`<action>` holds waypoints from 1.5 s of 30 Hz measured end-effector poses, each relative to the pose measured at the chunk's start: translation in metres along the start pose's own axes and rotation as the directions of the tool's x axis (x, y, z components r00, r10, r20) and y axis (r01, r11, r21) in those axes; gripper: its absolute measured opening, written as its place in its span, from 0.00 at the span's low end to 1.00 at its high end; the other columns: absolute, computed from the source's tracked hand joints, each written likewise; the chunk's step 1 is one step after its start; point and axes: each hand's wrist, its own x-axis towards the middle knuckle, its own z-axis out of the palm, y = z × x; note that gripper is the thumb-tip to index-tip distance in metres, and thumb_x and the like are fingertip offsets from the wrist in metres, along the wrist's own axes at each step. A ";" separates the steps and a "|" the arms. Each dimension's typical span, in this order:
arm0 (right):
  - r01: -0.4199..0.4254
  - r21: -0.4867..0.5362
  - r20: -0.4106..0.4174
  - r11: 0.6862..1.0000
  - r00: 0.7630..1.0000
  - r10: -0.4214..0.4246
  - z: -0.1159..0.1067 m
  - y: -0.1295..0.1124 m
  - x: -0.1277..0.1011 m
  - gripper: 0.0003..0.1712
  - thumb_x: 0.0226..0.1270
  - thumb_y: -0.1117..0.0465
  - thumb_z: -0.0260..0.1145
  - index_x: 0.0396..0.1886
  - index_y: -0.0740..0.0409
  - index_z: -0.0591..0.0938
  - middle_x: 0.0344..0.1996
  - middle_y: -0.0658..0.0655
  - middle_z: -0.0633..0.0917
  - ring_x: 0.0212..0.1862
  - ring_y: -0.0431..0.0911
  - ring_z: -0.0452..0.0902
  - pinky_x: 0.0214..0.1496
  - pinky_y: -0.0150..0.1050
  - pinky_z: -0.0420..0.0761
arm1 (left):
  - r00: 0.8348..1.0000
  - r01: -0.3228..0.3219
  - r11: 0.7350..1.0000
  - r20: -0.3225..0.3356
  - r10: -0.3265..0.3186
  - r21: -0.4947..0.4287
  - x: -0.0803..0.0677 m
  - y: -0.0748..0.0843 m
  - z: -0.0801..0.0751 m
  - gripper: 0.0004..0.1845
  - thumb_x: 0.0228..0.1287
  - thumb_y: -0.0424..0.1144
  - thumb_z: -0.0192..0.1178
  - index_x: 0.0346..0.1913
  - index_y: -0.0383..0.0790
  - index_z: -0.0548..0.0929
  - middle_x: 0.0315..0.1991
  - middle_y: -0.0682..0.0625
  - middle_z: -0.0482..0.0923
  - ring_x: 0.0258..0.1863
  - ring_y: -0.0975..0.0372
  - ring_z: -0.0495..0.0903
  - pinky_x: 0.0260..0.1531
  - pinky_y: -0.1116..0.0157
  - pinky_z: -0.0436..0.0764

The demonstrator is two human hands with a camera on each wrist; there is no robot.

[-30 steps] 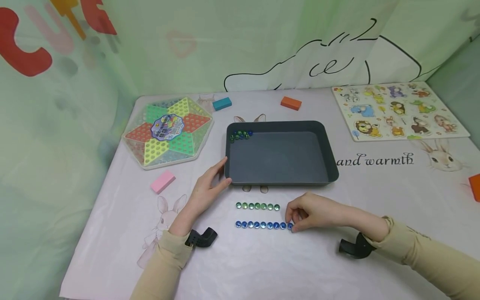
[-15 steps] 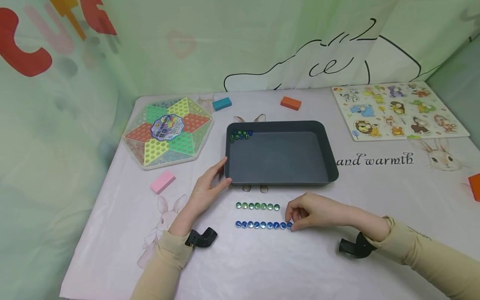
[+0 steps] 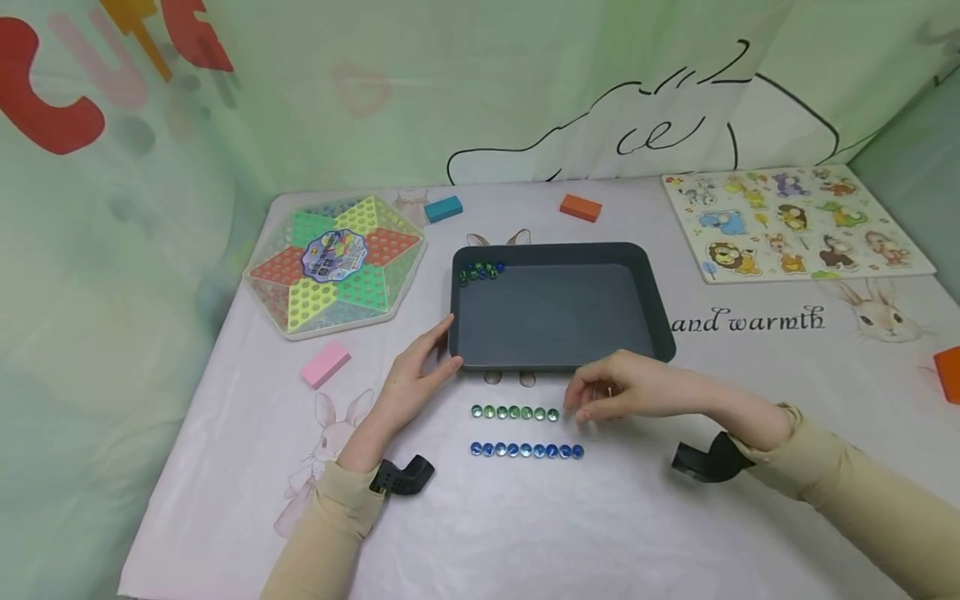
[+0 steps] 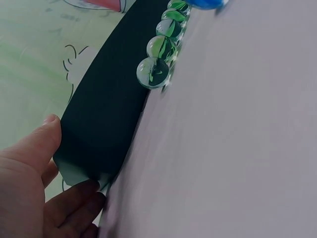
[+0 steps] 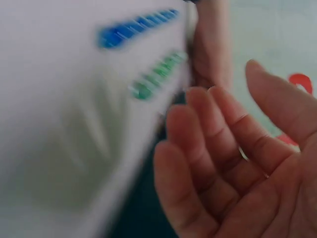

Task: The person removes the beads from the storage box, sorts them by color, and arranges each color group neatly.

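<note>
A row of several green marbles (image 3: 515,412) lies in front of a dark grey tray (image 3: 558,363), with a row of several blue marbles (image 3: 527,451) nearer me. A few more marbles (image 3: 480,270) sit in the tray's far left corner. My left hand (image 3: 423,362) rests against the tray's front left corner, thumb (image 4: 42,144) on the side wall and fingers along the front. My right hand (image 3: 600,398) hovers by the right end of the green row, fingers (image 5: 213,148) loosely bent, palm empty. The right wrist view is blurred, with both rows (image 5: 158,74) as streaks.
A star-shaped checkers board (image 3: 337,262) lies at the left, a pink block (image 3: 326,363) in front of it. A teal block (image 3: 443,207) and an orange block (image 3: 581,207) lie behind the tray. An animal puzzle (image 3: 795,221) is far right, with another orange block (image 3: 948,373) at the right edge.
My right hand has left the right end of the blue row and moved up and away to the right end of the green row. The left hand has stayed put.
</note>
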 end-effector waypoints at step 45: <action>-0.280 -0.072 -0.353 0.957 0.905 0.238 -0.072 0.031 0.149 0.19 0.69 0.59 0.56 0.57 0.58 0.74 0.29 0.60 0.82 0.22 0.47 0.76 0.23 0.39 0.78 | 1.000 0.012 1.000 0.009 -0.012 0.007 0.002 0.000 -0.002 0.32 0.64 0.50 0.56 0.70 0.58 0.58 0.68 0.51 0.62 0.68 0.58 0.60 0.67 0.57 0.59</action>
